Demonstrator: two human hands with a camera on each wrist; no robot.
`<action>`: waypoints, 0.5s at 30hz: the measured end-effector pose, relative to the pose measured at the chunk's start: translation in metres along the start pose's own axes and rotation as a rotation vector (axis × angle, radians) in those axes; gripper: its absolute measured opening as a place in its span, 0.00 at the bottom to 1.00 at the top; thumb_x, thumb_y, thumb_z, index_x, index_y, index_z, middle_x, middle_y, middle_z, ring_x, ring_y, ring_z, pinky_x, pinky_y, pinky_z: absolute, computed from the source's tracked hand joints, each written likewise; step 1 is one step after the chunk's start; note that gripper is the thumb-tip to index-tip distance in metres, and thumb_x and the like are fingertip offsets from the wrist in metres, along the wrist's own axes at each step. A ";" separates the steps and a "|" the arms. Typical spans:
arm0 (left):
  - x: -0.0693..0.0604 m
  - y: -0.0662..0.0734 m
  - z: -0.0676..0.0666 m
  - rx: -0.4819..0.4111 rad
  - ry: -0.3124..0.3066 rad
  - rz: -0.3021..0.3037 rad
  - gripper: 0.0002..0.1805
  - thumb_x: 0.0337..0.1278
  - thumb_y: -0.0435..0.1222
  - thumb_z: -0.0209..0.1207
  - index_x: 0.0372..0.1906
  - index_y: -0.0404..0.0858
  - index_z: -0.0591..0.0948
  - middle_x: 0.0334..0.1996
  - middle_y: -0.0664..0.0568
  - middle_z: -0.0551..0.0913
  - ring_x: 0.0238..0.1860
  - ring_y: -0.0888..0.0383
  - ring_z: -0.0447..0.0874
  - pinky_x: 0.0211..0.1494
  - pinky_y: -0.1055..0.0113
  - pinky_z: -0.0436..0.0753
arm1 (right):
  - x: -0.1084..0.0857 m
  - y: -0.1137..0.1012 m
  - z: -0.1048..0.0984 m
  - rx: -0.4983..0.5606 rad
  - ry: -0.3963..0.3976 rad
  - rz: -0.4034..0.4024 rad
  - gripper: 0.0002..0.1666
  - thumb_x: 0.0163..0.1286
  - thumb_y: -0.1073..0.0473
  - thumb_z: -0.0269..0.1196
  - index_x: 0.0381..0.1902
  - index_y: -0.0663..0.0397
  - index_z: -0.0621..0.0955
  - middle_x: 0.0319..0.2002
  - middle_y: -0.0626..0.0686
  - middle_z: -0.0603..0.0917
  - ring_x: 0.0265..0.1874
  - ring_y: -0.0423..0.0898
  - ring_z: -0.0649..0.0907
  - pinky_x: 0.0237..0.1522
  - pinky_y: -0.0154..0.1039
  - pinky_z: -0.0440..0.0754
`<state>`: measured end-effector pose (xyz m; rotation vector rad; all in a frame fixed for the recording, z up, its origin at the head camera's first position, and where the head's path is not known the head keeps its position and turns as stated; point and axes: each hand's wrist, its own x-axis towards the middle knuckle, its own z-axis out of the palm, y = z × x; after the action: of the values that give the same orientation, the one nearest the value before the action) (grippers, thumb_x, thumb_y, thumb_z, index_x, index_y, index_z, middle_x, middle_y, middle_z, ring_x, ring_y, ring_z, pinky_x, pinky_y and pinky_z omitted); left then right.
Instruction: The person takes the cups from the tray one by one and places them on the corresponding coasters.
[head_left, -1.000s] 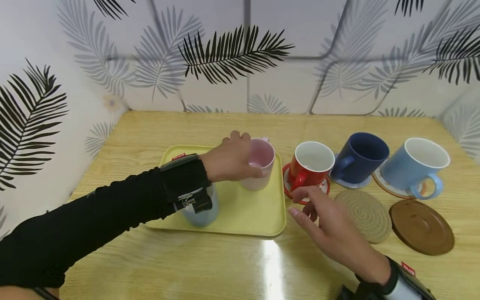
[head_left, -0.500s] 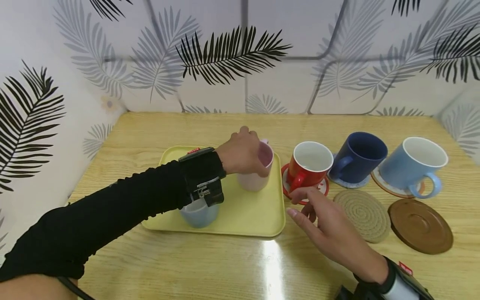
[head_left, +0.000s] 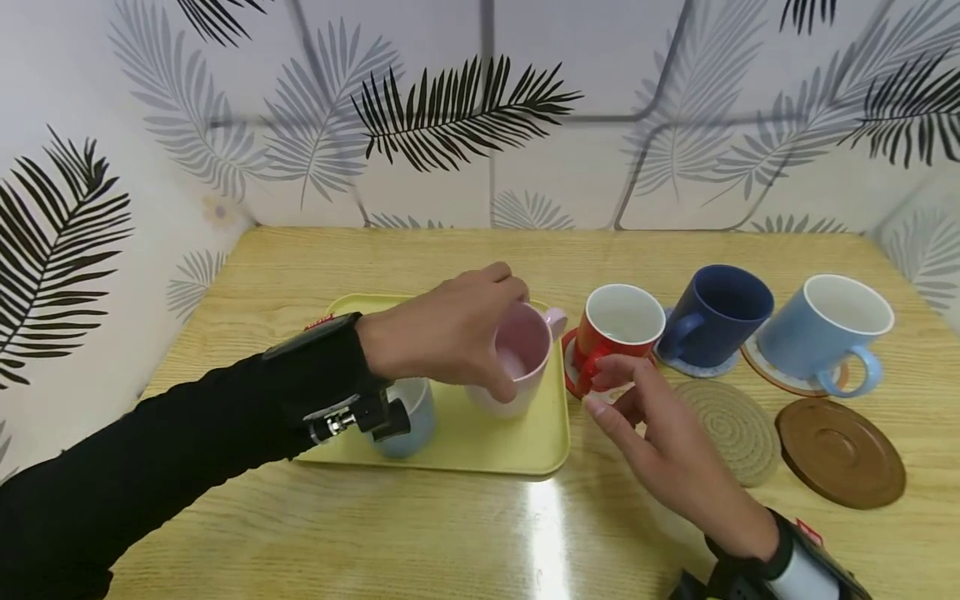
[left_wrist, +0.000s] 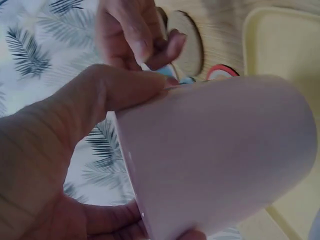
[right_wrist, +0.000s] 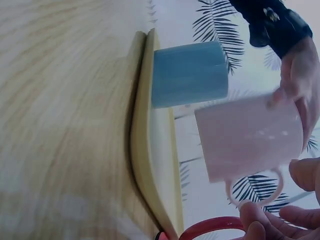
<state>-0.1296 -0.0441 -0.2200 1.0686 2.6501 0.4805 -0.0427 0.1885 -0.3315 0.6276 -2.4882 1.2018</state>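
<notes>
My left hand (head_left: 450,325) grips a pink mug (head_left: 528,342) by its rim, thumb on the near side. In the right wrist view the pink mug (right_wrist: 250,140) is held above the yellow tray (head_left: 480,450), its handle turned toward my right hand. A pale blue cup (head_left: 411,425) stands on the tray, partly behind my left wrist. My right hand (head_left: 667,450) hovers by the handle of a red mug (head_left: 624,321), fingers loosely bent and holding nothing. The right wrist view puts its fingertips close to the pink handle; whether they touch it I cannot tell.
The red mug sits on a red-rimmed coaster (head_left: 568,367). Farther right, a navy mug (head_left: 686,304) and a light blue mug (head_left: 798,333) stand on coasters. A woven round coaster (head_left: 727,429) and a brown wooden one (head_left: 840,454) lie nearer me.
My left hand has turned the pink mug so its handle swings from the back to the right. It has also come slightly nearer. The right hand has barely shifted.
</notes>
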 end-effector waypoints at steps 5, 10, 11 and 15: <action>-0.016 0.006 -0.003 -0.046 -0.030 0.127 0.38 0.33 0.41 0.79 0.56 0.35 0.77 0.48 0.49 0.76 0.46 0.54 0.79 0.46 0.69 0.81 | 0.005 0.000 -0.001 0.093 -0.002 -0.024 0.26 0.69 0.74 0.62 0.63 0.61 0.73 0.50 0.56 0.81 0.30 0.41 0.80 0.30 0.32 0.79; -0.024 0.012 -0.001 -0.069 -0.107 0.226 0.37 0.32 0.41 0.80 0.54 0.40 0.78 0.48 0.53 0.75 0.48 0.56 0.78 0.48 0.71 0.80 | 0.004 -0.002 -0.004 0.156 -0.084 -0.026 0.23 0.73 0.72 0.58 0.63 0.57 0.75 0.44 0.52 0.83 0.28 0.41 0.82 0.30 0.34 0.80; -0.025 0.013 0.000 -0.073 -0.122 0.238 0.37 0.32 0.40 0.80 0.54 0.40 0.78 0.48 0.54 0.76 0.49 0.56 0.78 0.49 0.71 0.79 | 0.004 -0.002 -0.004 0.166 -0.101 -0.026 0.21 0.73 0.71 0.58 0.62 0.56 0.75 0.42 0.51 0.83 0.28 0.41 0.81 0.30 0.34 0.80; -0.027 0.015 0.003 -0.083 -0.170 0.276 0.39 0.32 0.40 0.80 0.58 0.41 0.78 0.50 0.55 0.76 0.52 0.57 0.76 0.53 0.69 0.78 | 0.002 -0.003 -0.006 0.239 -0.179 -0.052 0.13 0.75 0.71 0.56 0.53 0.54 0.78 0.34 0.47 0.81 0.27 0.41 0.80 0.28 0.35 0.79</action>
<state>-0.1003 -0.0522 -0.2143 1.3902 2.3276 0.5212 -0.0430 0.1910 -0.3253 0.8923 -2.4715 1.4965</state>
